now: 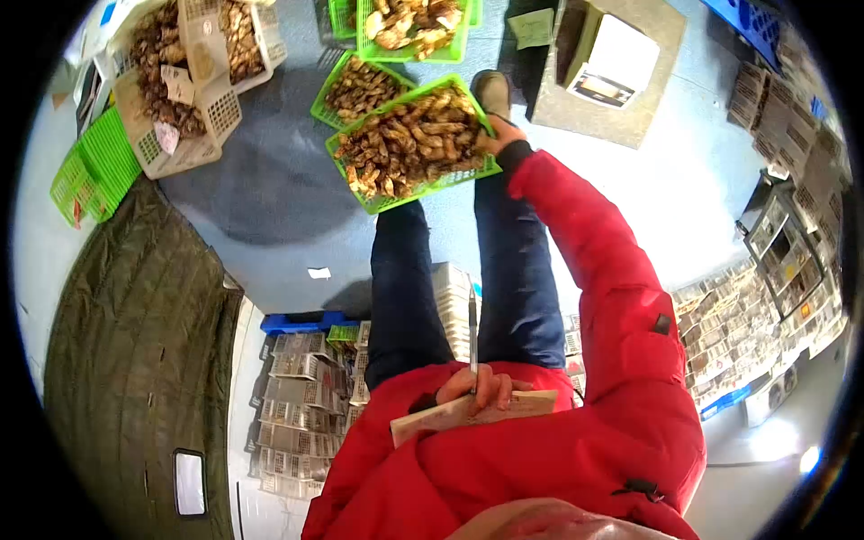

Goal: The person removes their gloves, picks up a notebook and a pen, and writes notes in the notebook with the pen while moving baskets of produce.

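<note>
My right hand (pixel 501 137) is closed on the right end of a green plastic basket (pixel 430 191), which is tilted in front of my legs. The basket is heaped with brown, elongated mushrooms (pixel 409 148). Close to my body, my left hand (pixel 486 389) is closed around a pen (pixel 472 328) that points up, and it rests on an open notebook (pixel 526 405). Part of this hand is hidden behind the notebook and sleeve. A second green basket (pixel 321 106) of similar mushrooms lies just beyond the first, partly covered by it.
Another green basket (pixel 364 45) of paler pieces stands at the top. Pale crates (pixel 220 112) with brown contents are stacked upper left, beside a green crate (pixel 112 166). On the right, a white boxy device (pixel 621 58) sits on a grey platform (pixel 643 121). Stacked crates (pixel 297 391) stand behind me.
</note>
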A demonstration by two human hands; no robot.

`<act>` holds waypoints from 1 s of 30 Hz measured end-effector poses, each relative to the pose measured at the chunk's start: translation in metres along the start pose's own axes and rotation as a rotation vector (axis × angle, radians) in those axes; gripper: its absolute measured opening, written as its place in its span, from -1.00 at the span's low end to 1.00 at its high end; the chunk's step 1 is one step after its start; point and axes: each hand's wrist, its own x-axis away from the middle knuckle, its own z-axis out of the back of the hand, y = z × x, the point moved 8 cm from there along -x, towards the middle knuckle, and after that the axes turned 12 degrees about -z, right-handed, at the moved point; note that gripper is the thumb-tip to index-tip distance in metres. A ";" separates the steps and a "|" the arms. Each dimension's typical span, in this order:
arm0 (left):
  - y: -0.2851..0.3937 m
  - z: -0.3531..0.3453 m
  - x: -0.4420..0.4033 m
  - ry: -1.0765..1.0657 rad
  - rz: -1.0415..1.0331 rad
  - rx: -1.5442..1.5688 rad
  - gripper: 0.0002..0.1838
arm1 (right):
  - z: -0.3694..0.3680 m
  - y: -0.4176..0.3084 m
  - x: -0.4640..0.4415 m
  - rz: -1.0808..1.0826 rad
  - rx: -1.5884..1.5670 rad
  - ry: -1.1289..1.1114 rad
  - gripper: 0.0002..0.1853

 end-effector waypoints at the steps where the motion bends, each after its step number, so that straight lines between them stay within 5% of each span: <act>1: -0.008 -0.003 -0.005 0.022 0.010 -0.015 -0.61 | 0.022 0.015 0.010 -0.020 -0.056 -0.030 -0.47; 2: -0.019 -0.005 -0.009 0.036 0.017 -0.017 -0.61 | 0.048 0.034 0.019 -0.158 -0.019 -0.100 -0.46; 5: -0.044 -0.015 -0.027 0.014 0.059 -0.046 -0.59 | 0.129 0.094 0.029 -0.105 -0.160 0.048 -0.47; 9: -0.075 -0.016 -0.043 0.114 0.122 -0.103 -0.61 | 0.231 0.185 0.017 -0.026 -0.714 0.079 -0.55; 10: -0.082 -0.018 -0.050 0.105 0.151 -0.104 -0.62 | 0.262 0.202 0.011 -0.030 -0.526 0.186 -0.56; 11: -0.089 -0.015 -0.054 0.096 0.177 -0.106 -0.62 | 0.284 0.218 0.005 -0.026 -0.730 0.152 -0.58; 15: -0.113 -0.004 -0.067 0.127 0.220 -0.129 -0.62 | 0.361 0.252 -0.014 -0.073 -0.757 0.205 -0.51; 20: -0.132 0.003 -0.085 0.099 0.177 -0.151 -0.61 | 0.389 0.298 -0.058 0.024 -0.930 0.210 -0.55; 21: -0.136 0.004 -0.084 0.121 0.179 -0.159 -0.61 | 0.396 0.302 -0.067 -0.148 -0.570 0.240 -0.54; 25: -0.141 0.003 -0.089 0.177 0.230 -0.201 -0.60 | 0.384 0.331 -0.085 -0.242 -1.121 0.341 -0.48; 28: -0.146 -0.006 -0.088 0.224 0.276 -0.261 -0.59 | 0.386 0.319 -0.072 -0.201 -0.988 0.313 -0.46; 30: -0.148 -0.011 -0.089 0.232 0.298 -0.278 -0.58 | 0.394 0.311 -0.042 -0.277 -0.732 0.513 -0.44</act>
